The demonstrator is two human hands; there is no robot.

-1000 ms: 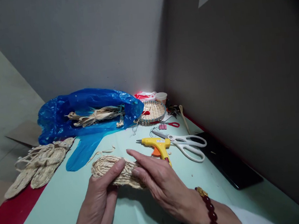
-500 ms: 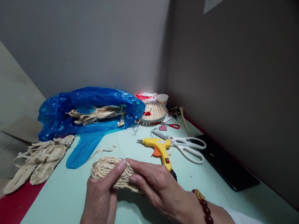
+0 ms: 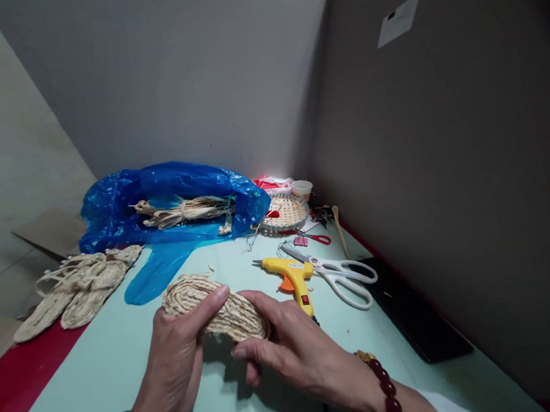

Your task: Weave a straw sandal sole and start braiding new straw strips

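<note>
A woven straw sole (image 3: 217,313), made of braid coiled into a long oval, is held up above the table. My left hand (image 3: 181,343) grips its left part, the thumb lying across the top face and the other fingers hidden beneath. Around its right end curves my right hand (image 3: 290,345), the index finger along the far edge and the thumb at the near edge. Just beyond the right hand lie a yellow glue gun (image 3: 289,270) with an orange trigger and large white-handled scissors (image 3: 344,274).
A blue plastic bag (image 3: 108,210) holding a tied straw bundle (image 3: 187,210) lies at the back. Straw sandals (image 3: 91,284) with beads rest at the left edge. Farther right are a woven basket (image 3: 285,213), a white cup (image 3: 301,189), red-handled scissors (image 3: 320,238) and a black flat object (image 3: 419,315).
My right hand has loosened from its pinch on the sole's face and opened around the right end, uncovering more of it. The left hand keeps its grip. The view has shifted slightly.
</note>
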